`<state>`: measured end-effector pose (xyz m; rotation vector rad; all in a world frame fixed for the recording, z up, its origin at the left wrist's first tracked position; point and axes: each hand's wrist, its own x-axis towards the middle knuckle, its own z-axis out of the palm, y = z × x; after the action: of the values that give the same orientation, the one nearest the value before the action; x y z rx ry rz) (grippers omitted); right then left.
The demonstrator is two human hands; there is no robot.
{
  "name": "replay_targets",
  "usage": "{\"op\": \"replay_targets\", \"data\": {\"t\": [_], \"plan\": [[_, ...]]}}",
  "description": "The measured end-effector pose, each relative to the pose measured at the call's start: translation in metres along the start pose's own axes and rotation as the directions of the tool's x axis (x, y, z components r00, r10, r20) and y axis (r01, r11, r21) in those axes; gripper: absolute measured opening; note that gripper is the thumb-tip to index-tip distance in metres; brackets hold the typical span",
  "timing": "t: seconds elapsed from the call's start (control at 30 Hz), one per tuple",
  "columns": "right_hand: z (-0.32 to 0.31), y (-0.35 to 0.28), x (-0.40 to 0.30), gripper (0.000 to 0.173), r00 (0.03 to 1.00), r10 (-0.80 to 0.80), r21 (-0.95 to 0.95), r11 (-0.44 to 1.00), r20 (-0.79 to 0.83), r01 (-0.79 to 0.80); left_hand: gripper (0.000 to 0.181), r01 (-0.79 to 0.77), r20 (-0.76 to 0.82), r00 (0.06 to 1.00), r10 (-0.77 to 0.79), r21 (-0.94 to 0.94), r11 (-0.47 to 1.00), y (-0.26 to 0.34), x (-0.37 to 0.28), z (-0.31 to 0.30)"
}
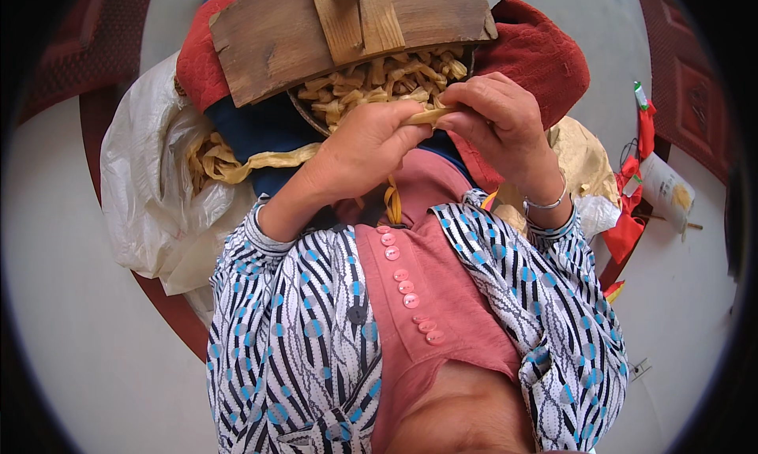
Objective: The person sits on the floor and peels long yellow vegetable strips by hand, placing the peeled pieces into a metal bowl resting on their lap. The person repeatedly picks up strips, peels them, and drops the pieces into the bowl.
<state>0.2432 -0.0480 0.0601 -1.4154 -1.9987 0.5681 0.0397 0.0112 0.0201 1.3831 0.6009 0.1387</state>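
In front of my chest, my left hand [379, 137] pinches one end of a short folded length of a pale yellow, fibrous strip [423, 117]. My right hand [497, 125], with a metal bangle at the wrist, grips its other end between thumb and fingers. A longer pale yellow strip [278, 158] runs from an open white sack [148, 175] at the left towards my left wrist; whether it joins the held piece is hidden. Just beyond my hands, a round container [305, 113] on my lap holds many small knotted yellow pieces [379, 81].
A wooden board [266, 45] with a fixed wooden block [349, 22] lies across the container's far side. Red cloth [533, 57] covers my knee. On the right are crumpled brown paper [583, 158], red ribbon-like fabric [625, 235] and a white cup [666, 187] lying tipped over.
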Motion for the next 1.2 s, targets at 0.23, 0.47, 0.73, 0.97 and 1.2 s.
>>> {"op": "replay_targets", "data": {"t": [0.23,0.47,0.73,0.97,1.2], "plan": [[0.023,0.001,0.018,0.016,0.884,0.408,0.351,0.881,-0.227,-0.317,0.023,0.069,0.035,0.998,-0.06,-0.398,0.915,-0.003,-0.004,-0.01],[0.054,-0.016,0.003,0.016,0.94,0.186,0.467,0.829,0.286,-0.306,0.022,-0.059,-0.357,0.86,0.365,0.641,0.765,0.009,-0.006,-0.059],[0.085,0.018,0.039,0.024,0.891,0.383,0.664,0.735,-0.244,-0.134,0.029,-0.305,-0.324,0.939,0.113,-0.634,0.711,0.001,0.011,-0.004],[0.083,0.015,0.036,0.013,0.871,0.28,0.136,0.96,-0.403,-0.246,0.024,-0.163,-0.198,0.978,0.06,-0.557,0.814,-0.021,0.013,-0.022],[0.093,0.03,0.005,0.022,0.875,0.474,0.463,0.757,0.097,-0.461,0.029,-0.121,-0.323,0.703,0.634,0.824,0.554,-0.039,-0.007,-0.015]]}}
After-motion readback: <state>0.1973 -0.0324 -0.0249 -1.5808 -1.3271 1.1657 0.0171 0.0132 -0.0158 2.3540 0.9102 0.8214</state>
